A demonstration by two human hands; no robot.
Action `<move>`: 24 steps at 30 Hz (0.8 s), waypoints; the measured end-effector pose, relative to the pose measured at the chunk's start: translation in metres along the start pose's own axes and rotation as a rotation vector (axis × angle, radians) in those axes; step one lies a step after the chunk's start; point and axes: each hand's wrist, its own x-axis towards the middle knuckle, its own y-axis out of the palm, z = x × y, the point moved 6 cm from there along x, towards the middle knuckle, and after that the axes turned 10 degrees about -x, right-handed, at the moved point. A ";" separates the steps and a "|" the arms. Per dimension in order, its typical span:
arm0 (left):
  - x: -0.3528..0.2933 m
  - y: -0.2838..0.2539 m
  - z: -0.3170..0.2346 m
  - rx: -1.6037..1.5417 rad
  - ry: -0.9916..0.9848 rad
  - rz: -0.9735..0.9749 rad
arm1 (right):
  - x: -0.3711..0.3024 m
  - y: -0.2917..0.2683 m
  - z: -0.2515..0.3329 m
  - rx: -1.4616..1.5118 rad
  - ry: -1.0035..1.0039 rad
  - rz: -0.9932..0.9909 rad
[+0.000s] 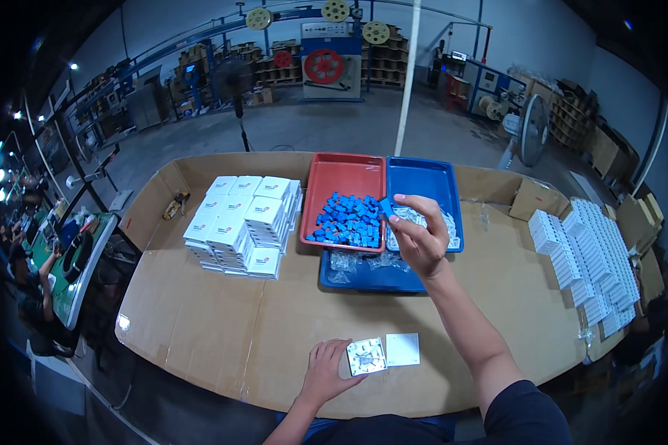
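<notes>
My left hand (326, 373) holds a small square white box (367, 357) down on the cardboard, thumb on its near edge and fingers along its far left side. The box lies open-faced, with small fittings inside that I cannot make out. A flat white square cover (403, 349) sits just right of it. Raised over the trays, my right hand (423, 236) pinches a small blue plastic piece (387, 208) between thumb and finger. Beneath and left of it, a red tray (346, 172) carries a heap of similar blue pieces (346, 221).
A blue tray (421, 172) of small white parts adjoins the red one; another blue tray (371, 279) with clear bags lies below. White boxes (234, 222) are stacked left, white units (586, 259) right. Cardboard walls edge the table. A person (41, 285) works far left.
</notes>
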 end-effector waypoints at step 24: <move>-0.001 0.008 -0.003 -0.006 0.033 -0.045 | -0.179 -0.060 0.078 1.435 1.717 -0.235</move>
